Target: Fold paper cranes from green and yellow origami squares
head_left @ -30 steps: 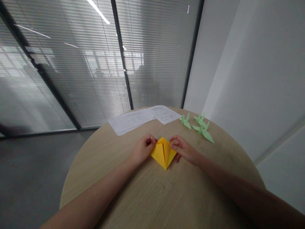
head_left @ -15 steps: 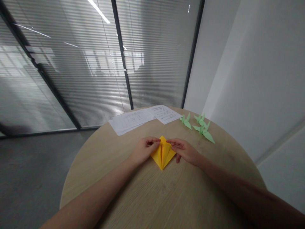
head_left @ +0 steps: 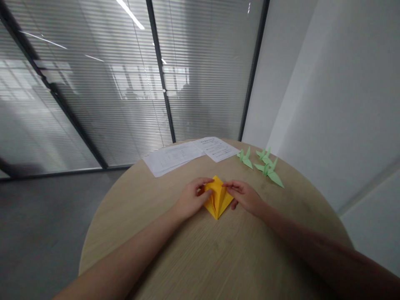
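A folded sheet of yellow origami paper (head_left: 216,203) lies on the round wooden table (head_left: 200,254), one pointed corner towards me and another pointing away. Its upper layers are partly raised, with creases running down to the near corner. My left hand (head_left: 194,196) grips its left side, thumb on top and fingers along the upper left edge. My right hand (head_left: 244,196) pinches the right flap between thumb and forefinger. The fingertips cover parts of both side edges.
Three light green paper cranes, one of them the nearest crane (head_left: 270,171), stand at the table's back right. Printed white sheets (head_left: 175,156) lie along the far edge. Beyond are a glass partition with blinds (head_left: 203,112) and a white wall (head_left: 350,91).
The yellow paper has shifted slightly right and away from me, and its upper layer is opened a little wider. My left hand has moved right with it; the right hand has barely moved.
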The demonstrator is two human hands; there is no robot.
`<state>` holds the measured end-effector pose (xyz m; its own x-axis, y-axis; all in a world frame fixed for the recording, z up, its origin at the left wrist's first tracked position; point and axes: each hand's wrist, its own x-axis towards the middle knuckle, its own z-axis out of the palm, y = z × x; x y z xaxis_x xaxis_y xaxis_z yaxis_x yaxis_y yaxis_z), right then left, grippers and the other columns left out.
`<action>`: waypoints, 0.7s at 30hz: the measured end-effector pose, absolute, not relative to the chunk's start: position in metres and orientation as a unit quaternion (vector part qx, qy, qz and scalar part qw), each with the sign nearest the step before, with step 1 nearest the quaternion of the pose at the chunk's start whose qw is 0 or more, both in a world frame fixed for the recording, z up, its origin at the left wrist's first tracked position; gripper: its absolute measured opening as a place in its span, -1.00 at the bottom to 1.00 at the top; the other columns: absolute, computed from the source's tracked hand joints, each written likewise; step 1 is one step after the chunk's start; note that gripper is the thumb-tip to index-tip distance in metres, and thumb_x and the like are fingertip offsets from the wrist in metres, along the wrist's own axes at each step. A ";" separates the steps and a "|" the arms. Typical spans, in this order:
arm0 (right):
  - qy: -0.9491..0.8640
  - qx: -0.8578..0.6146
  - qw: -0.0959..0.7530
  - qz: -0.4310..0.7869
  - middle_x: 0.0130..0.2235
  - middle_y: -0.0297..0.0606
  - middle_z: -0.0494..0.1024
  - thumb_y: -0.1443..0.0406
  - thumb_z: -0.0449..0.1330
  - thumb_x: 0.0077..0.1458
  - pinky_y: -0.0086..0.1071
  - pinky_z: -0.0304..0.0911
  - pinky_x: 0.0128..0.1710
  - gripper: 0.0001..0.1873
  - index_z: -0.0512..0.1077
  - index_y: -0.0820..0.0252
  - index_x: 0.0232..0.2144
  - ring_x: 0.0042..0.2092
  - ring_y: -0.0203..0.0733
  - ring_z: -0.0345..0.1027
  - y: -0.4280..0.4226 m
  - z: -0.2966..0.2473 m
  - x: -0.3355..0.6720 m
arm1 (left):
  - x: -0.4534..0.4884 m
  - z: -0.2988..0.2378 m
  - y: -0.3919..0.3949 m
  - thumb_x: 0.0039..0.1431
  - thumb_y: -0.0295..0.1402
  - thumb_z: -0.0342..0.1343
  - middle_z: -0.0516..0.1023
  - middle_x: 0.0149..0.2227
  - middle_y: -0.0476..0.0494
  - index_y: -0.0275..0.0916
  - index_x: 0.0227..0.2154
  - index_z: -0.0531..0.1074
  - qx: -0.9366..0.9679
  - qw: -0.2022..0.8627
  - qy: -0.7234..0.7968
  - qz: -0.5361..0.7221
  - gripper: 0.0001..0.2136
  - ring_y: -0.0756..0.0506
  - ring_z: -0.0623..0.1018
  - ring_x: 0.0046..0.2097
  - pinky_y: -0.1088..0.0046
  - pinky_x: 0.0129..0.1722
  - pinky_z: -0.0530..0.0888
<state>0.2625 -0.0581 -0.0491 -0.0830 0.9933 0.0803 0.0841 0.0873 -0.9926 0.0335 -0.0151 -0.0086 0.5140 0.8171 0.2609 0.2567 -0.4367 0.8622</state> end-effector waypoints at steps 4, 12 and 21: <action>-0.558 -0.475 0.476 0.487 -0.26 -0.28 0.51 -0.04 0.30 0.13 -0.46 0.48 -0.55 -0.57 0.46 0.16 -0.15 -0.39 -0.30 0.43 -0.060 -0.043 0.263 | 0.031 -0.009 -0.015 0.19 -0.39 0.20 0.55 0.18 -0.28 -0.15 0.05 0.57 0.783 0.408 0.318 0.345 -0.65 -0.27 0.51 0.20 0.15 0.08 0.54; -0.567 -0.474 0.469 0.484 -0.24 -0.32 0.47 0.00 0.40 0.02 -0.48 0.43 -0.59 -0.49 0.27 0.11 -0.18 -0.35 -0.27 0.43 -0.060 -0.041 0.259 | 0.030 -0.007 -0.019 0.05 -0.57 0.13 0.42 0.30 -0.28 -0.14 0.14 0.52 0.794 0.436 0.274 0.322 -0.45 -0.27 0.45 0.27 0.13 0.14 0.52; -0.584 -0.444 0.464 0.497 -0.21 -0.34 0.43 0.09 0.38 0.03 -0.49 0.38 -0.60 -0.51 0.25 0.10 -0.12 -0.38 -0.31 0.39 -0.057 -0.047 0.264 | 0.030 -0.012 -0.016 -0.04 -0.66 0.04 0.41 0.32 -0.24 -0.20 0.19 0.47 0.811 0.430 0.238 0.316 -0.34 -0.28 0.43 0.29 0.03 0.26 0.42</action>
<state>0.2635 -0.0568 -0.0468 -0.1756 0.9794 0.0998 0.0574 0.1114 -0.9921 0.0304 -0.0162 -0.0124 0.6873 0.6581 0.3075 0.1147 -0.5164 0.8487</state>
